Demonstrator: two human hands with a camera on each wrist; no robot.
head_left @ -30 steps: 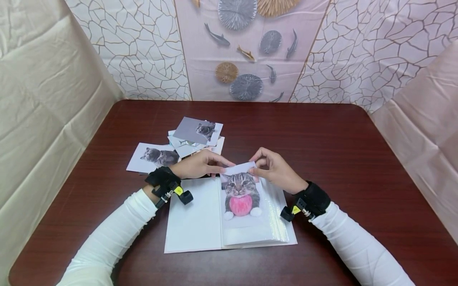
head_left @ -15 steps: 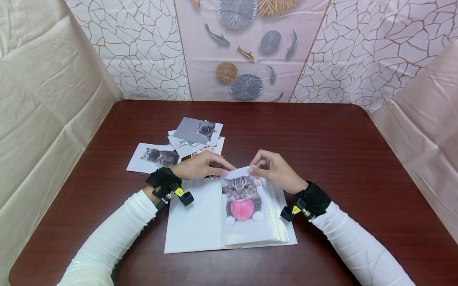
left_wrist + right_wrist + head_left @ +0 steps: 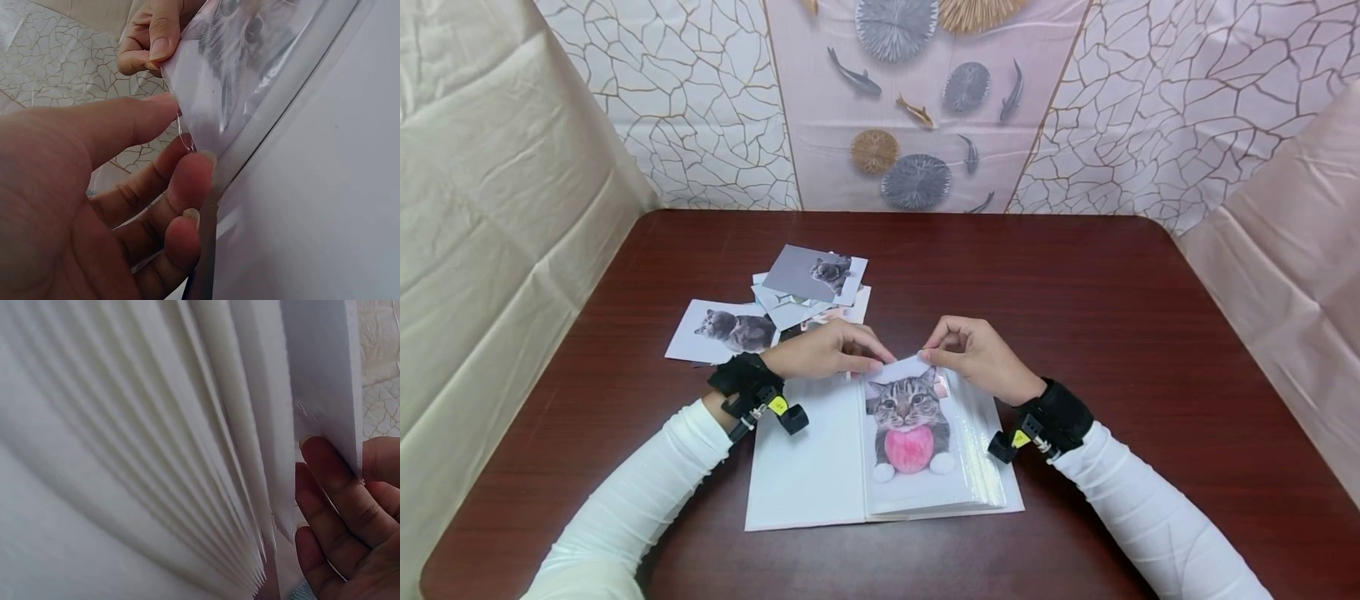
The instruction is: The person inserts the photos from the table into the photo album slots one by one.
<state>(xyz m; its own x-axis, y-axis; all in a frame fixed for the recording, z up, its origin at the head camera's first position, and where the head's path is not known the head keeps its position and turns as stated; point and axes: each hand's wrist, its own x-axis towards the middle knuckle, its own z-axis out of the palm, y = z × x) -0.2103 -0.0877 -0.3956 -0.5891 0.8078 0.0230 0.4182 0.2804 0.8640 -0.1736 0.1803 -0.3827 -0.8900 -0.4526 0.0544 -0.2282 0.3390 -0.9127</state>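
A white photo album [image 3: 805, 454] lies spread on the table, with a clear pocket page on its right half. Most of a cat photo [image 3: 910, 417], showing a tabby with a pink ball, sits inside that pocket. My right hand [image 3: 981, 360] pinches the photo's upper right corner between thumb and fingers. At the pocket's upper left corner, my left hand [image 3: 827, 348] holds the clear plastic edge [image 3: 184, 131] between thumb and fingers. The right wrist view shows the album's fanned pages [image 3: 156, 444] beside my right fingers [image 3: 353, 494].
Several loose photos [image 3: 790, 292] overlap in a pile behind my left hand. Another photo of a grey cat [image 3: 722, 329] lies to the left of it. Dark reddish table [image 3: 1075, 292] surrounds the album, and patterned cloth [image 3: 700, 108] hangs behind.
The cat photo has slid down, deeper into the pocket. My right hand has lowered slightly with it, while my left hand has stayed nearly in place at the top edge.
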